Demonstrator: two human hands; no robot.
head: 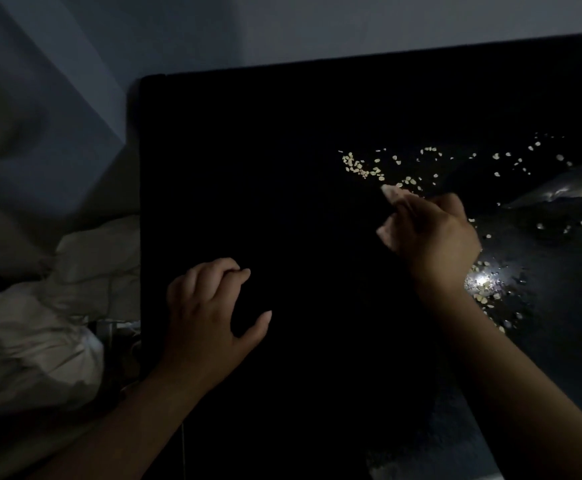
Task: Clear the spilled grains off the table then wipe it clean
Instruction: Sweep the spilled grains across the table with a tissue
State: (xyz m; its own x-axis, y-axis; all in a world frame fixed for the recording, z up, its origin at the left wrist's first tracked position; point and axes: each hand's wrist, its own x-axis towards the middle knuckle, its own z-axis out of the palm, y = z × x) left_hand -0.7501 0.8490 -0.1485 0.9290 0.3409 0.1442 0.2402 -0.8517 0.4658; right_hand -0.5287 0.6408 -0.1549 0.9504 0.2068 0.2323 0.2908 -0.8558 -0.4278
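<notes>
Pale spilled grains (362, 168) lie scattered over the right half of a black table (265, 150), thinning out towards the right edge of the view. My right hand (428, 233) hovers at the lower edge of the densest cluster, fingers bent and thumb apart, one fingertip touching the grains. Nothing shows inside it. Further left, my left hand (210, 303) rests on bare tabletop with loosely curled fingers and the thumb spread, holding nothing.
A shiny grey sheet or bag (566, 187) lies on the table at the far right, and a bright glare spot (480, 280) sits among grains beside my right wrist. Crumpled white bedding (40, 323) lies left of the table, with a wall behind.
</notes>
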